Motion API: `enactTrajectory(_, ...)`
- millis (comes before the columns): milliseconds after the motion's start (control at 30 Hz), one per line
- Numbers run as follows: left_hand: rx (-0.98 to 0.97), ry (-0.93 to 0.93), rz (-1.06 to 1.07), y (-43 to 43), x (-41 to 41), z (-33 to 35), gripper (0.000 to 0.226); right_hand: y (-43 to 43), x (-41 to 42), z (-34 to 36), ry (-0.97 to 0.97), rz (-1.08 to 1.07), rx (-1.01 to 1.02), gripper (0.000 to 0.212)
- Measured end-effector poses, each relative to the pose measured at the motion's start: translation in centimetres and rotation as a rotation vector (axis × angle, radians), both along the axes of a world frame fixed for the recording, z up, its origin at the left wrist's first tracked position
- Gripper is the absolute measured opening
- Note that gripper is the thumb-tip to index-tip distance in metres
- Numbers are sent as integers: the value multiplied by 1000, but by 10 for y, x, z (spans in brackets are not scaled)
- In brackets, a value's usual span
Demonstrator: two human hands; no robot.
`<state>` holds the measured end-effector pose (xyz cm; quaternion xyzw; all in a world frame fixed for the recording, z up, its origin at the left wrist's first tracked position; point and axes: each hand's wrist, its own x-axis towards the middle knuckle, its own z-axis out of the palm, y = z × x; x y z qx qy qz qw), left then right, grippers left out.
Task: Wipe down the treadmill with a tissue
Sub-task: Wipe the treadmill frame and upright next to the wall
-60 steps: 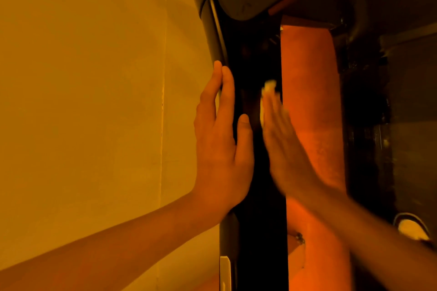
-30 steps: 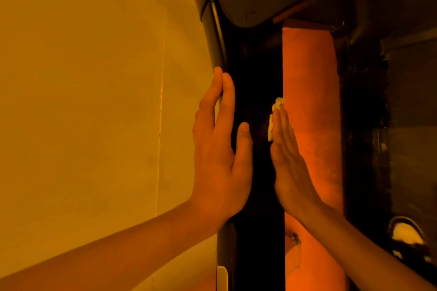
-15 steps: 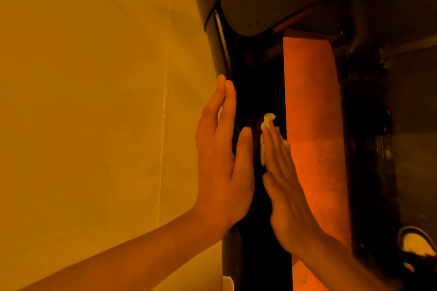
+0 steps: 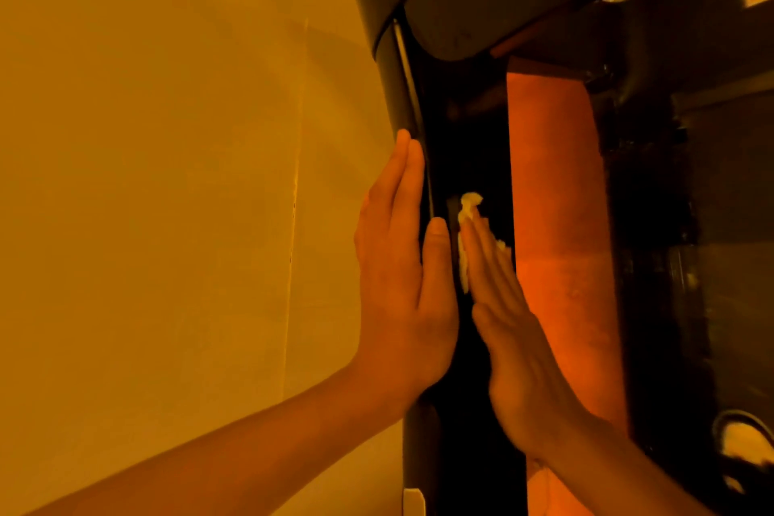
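The left hand (image 4: 402, 285) lies flat, fingers straight, on the left edge of the dark treadmill post (image 4: 419, 452). The right hand (image 4: 515, 339), equally flat, presses the crumpled tissue (image 4: 468, 203) against the post's face just to the right. Pinned under straight fingers rather than gripped, the tissue could bunch up or slip out on a stroke and drop beside the orange panel (image 4: 557, 222).

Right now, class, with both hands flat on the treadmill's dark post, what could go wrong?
The bunched tissue is only pressed under the straight fingers of the right hand, not gripped, so it could slip out. The bare left hand rests on the post and may leave fresh smudges.
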<state>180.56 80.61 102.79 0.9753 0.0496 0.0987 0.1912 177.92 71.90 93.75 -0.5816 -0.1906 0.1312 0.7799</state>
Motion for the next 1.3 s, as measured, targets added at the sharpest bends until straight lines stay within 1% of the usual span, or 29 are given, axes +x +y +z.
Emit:
enactTrajectory(100,9,2,-5,1,1,0,53,17,74,8,-76,-33,-65,59)
enactTrajectory(133,10,1,-8,1,2,0,52,23,102,12,-59,-43,-64,62)
enactTrajectory(200,3,5,-2,2,2,-1,53,31,135,19,52,-67,-42,64)
enactTrajectory(267,-5,7,-3,2,1,-1,52,31,122,19,14,-87,-31,60)
enactTrajectory(300,-5,4,-7,2,0,-1,53,29,101,15,-37,-96,-41,57)
enactTrajectory(367,-11,2,-5,0,0,-1,54,23,51,5,-79,-97,-101,55)
enactTrajectory(400,-16,-2,-2,0,0,-1,54,20,28,0,-104,-108,-180,61)
enactTrajectory(467,-15,-11,0,0,1,-1,54,17,14,-5,-163,-125,-318,85)
enactTrajectory(500,-15,-14,-1,0,1,-1,54,17,25,-2,-154,-111,-294,90)
enactTrajectory(567,-18,-18,-6,1,2,-2,54,21,64,10,-56,-45,-129,94)
enactTrajectory(600,-15,-18,-7,1,1,-2,53,25,89,13,-18,-29,-76,101)
enactTrajectory(633,-12,-16,-5,1,1,-2,52,27,112,18,-6,-26,-53,109)
enactTrajectory(667,-15,-11,0,1,1,-2,52,29,126,20,-10,-34,-55,112)
enactTrajectory(700,-21,-8,2,1,1,-2,52,30,129,21,-23,-41,-67,110)
enactTrajectory(733,-22,-9,-1,1,1,-2,52,28,120,21,-36,-50,-83,105)
enactTrajectory(800,-15,-15,-2,2,1,-2,53,18,78,18,-31,-40,-71,76)
enactTrajectory(833,-24,-14,0,2,1,-2,54,11,52,16,-18,-28,-52,66)
enactTrajectory(867,-36,-15,1,1,1,-2,54,6,28,13,-18,-21,-42,62)
enactTrajectory(933,-39,-21,6,0,1,-3,54,3,13,9,-20,-5,-38,62)
enactTrajectory(1033,-24,-19,-8,1,1,-3,52,13,67,18,-44,-23,-68,58)
enactTrajectory(1133,-28,-8,-4,2,2,-2,52,23,118,27,-1,-26,-44,58)
enactTrajectory(1200,-27,-5,-4,2,1,-2,52,22,103,22,-18,-36,-22,57)
enactTrajectory(1267,-15,-7,-6,1,1,-1,53,12,53,11,-57,-22,-25,55)
enactTrajectory(1300,-12,-10,-10,0,1,-2,53,3,22,5,-46,5,-34,56)
